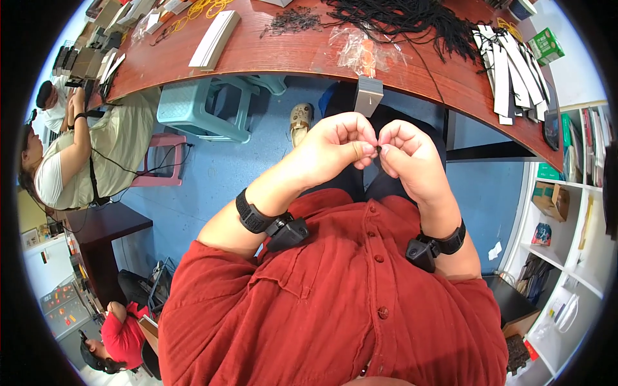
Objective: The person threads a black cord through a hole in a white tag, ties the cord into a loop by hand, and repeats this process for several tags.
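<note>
My left hand (pixel 341 145) and my right hand (pixel 412 157) meet in front of my body, near the table's front edge. Both are closed in a pinch, fingertips almost touching. Between them is a tiny dark piece (pixel 378 149), mostly hidden by the fingers and too small to name. Just beyond my hands, a stack of narrow grey-white cards (pixel 369 95) sticks out at the table edge. Behind it lie crumpled clear plastic bags (pixel 351 51). Farther back are a tangled heap of black cords (pixel 402 19) and a scatter of small black pieces (pixel 293 21).
The reddish wooden table (pixel 277 55) curves across the far side. A long white stack of cards (pixel 215 40) lies on its left part, white strips (pixel 512 74) on its right. Blue-green stools (pixel 199 106) stand under it. Shelves (pixel 560 244) are at right; other people sit at left.
</note>
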`<control>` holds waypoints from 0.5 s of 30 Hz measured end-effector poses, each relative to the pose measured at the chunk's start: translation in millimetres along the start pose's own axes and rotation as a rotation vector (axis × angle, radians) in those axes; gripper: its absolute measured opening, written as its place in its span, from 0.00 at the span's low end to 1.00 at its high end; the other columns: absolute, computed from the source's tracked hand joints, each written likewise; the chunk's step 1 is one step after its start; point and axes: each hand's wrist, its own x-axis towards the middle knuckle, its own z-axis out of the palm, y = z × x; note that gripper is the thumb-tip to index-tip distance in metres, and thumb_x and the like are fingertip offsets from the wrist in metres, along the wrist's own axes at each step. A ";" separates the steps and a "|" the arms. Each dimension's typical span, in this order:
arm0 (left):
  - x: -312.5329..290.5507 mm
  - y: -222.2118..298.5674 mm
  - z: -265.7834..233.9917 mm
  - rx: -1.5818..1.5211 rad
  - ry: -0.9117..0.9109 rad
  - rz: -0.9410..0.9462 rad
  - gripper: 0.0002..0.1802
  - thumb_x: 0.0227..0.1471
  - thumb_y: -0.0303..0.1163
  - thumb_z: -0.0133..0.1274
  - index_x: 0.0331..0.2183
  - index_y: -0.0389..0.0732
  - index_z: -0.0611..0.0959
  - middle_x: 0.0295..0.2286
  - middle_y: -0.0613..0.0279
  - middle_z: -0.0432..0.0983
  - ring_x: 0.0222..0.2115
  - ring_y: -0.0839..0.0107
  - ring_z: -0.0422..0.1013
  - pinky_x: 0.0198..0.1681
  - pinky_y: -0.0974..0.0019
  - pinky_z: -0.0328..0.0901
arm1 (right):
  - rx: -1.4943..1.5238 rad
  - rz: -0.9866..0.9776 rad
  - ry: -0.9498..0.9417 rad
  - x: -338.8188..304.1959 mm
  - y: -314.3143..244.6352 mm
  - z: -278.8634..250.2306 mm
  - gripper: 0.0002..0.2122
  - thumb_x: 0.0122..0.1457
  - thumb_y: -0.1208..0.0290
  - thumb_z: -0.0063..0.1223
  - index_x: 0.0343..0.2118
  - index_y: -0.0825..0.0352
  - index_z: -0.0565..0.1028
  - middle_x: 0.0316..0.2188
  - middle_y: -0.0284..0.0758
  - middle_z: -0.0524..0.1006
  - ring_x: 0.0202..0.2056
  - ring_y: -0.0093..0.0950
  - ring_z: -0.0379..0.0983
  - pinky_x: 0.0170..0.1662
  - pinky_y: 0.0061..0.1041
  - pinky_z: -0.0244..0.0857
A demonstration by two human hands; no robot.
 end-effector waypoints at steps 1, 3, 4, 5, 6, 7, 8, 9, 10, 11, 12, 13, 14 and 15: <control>-0.8 1.3 1.1 0.024 -0.003 -0.031 0.02 0.50 0.23 0.50 0.29 0.38 0.73 0.24 0.66 0.71 0.24 0.80 0.67 0.28 0.77 0.64 | -0.002 -0.001 0.005 -0.2 0.1 0.5 0.02 0.53 0.79 0.48 0.29 0.66 0.69 0.23 0.24 0.69 0.23 0.11 0.62 0.24 0.10 0.55; -0.8 3.8 2.4 0.048 -0.006 -0.063 0.02 0.50 0.23 0.50 0.29 0.39 0.73 0.24 0.66 0.71 0.23 0.80 0.67 0.27 0.77 0.64 | 0.022 0.005 -0.018 -0.1 -1.9 1.2 0.02 0.53 0.79 0.48 0.29 0.66 0.70 0.23 0.24 0.70 0.24 0.10 0.62 0.25 0.09 0.54; -0.9 4.8 2.8 0.031 -0.014 -0.062 0.02 0.50 0.23 0.50 0.28 0.39 0.73 0.24 0.66 0.71 0.23 0.80 0.67 0.27 0.78 0.64 | 0.045 0.010 -0.041 -0.4 -2.8 2.0 0.02 0.53 0.79 0.48 0.30 0.66 0.70 0.24 0.24 0.70 0.25 0.10 0.62 0.26 0.09 0.54; -0.9 5.3 2.8 0.013 -0.021 -0.060 0.02 0.50 0.24 0.50 0.28 0.39 0.73 0.23 0.66 0.71 0.22 0.81 0.66 0.26 0.78 0.63 | 0.046 0.011 -0.040 -0.4 -4.1 2.7 0.02 0.53 0.79 0.48 0.30 0.66 0.70 0.24 0.24 0.70 0.25 0.10 0.62 0.26 0.09 0.54; -0.3 5.5 1.9 0.012 -0.022 -0.061 0.02 0.50 0.24 0.50 0.28 0.39 0.73 0.23 0.66 0.71 0.22 0.81 0.66 0.26 0.78 0.63 | 0.012 0.007 -0.035 -0.1 -5.5 3.2 0.02 0.53 0.79 0.48 0.29 0.66 0.70 0.24 0.24 0.70 0.24 0.10 0.62 0.25 0.08 0.54; 0.0 5.8 1.0 0.015 -0.021 -0.049 0.03 0.50 0.24 0.50 0.28 0.39 0.72 0.23 0.66 0.71 0.22 0.80 0.66 0.26 0.78 0.63 | -0.021 0.002 -0.030 -0.8 -6.0 3.9 0.02 0.53 0.79 0.48 0.29 0.66 0.70 0.23 0.23 0.70 0.23 0.09 0.61 0.24 0.08 0.53; -0.2 5.9 0.8 0.018 -0.021 -0.036 0.03 0.50 0.24 0.50 0.28 0.39 0.72 0.23 0.66 0.71 0.22 0.80 0.66 0.26 0.78 0.63 | -0.021 0.002 -0.028 -1.8 -4.7 4.3 0.02 0.53 0.79 0.48 0.29 0.66 0.70 0.23 0.23 0.70 0.23 0.09 0.61 0.24 0.08 0.53; -1.8 4.8 1.4 0.018 -0.023 -0.035 0.03 0.50 0.24 0.50 0.28 0.39 0.72 0.23 0.66 0.71 0.22 0.80 0.66 0.26 0.78 0.63 | -0.053 0.008 -0.001 -2.8 -2.2 4.4 0.02 0.53 0.79 0.49 0.29 0.66 0.70 0.23 0.23 0.70 0.22 0.09 0.60 0.24 0.08 0.53; -0.9 4.5 0.3 0.030 -0.020 -0.025 0.02 0.50 0.23 0.50 0.28 0.39 0.72 0.23 0.66 0.71 0.23 0.80 0.66 0.26 0.77 0.63 | -0.089 0.007 0.020 0.7 -1.6 2.9 0.01 0.53 0.79 0.49 0.29 0.66 0.70 0.22 0.23 0.69 0.21 0.08 0.60 0.23 0.08 0.52; -0.9 3.5 -0.8 0.043 -0.016 -0.014 0.02 0.50 0.23 0.50 0.28 0.39 0.72 0.23 0.66 0.71 0.23 0.80 0.66 0.27 0.77 0.63 | -0.096 -0.003 0.014 1.5 0.3 2.1 0.01 0.53 0.79 0.49 0.29 0.66 0.70 0.22 0.23 0.69 0.21 0.08 0.60 0.23 0.08 0.52; -3.6 -0.5 -2.0 0.074 0.007 -0.025 0.02 0.50 0.22 0.49 0.28 0.38 0.72 0.24 0.66 0.71 0.23 0.80 0.66 0.27 0.77 0.63 | -0.110 0.015 0.017 0.1 3.5 1.8 0.01 0.53 0.79 0.50 0.28 0.67 0.70 0.22 0.22 0.69 0.21 0.08 0.59 0.22 0.07 0.52; -7.1 1.7 2.0 0.172 0.047 -0.056 0.02 0.50 0.22 0.48 0.28 0.38 0.71 0.23 0.66 0.71 0.23 0.80 0.66 0.28 0.76 0.63 | -0.121 0.034 0.026 -2.5 6.0 1.0 0.01 0.52 0.79 0.50 0.28 0.67 0.71 0.22 0.22 0.69 0.20 0.07 0.58 0.22 0.07 0.51; -7.8 1.1 4.0 0.206 0.072 -0.029 0.02 0.49 0.21 0.50 0.29 0.37 0.73 0.24 0.66 0.71 0.24 0.80 0.67 0.29 0.76 0.64 | -0.140 0.037 0.023 -2.2 6.1 -0.2 0.01 0.52 0.79 0.50 0.28 0.68 0.71 0.22 0.22 0.69 0.20 0.07 0.58 0.22 0.08 0.51; -7.9 0.6 5.5 0.240 0.099 -0.002 0.03 0.48 0.20 0.51 0.29 0.36 0.74 0.24 0.67 0.71 0.25 0.80 0.67 0.29 0.76 0.64 | -0.143 0.031 0.023 -1.5 5.2 0.6 0.01 0.52 0.79 0.50 0.28 0.68 0.71 0.22 0.22 0.69 0.20 0.07 0.58 0.22 0.08 0.51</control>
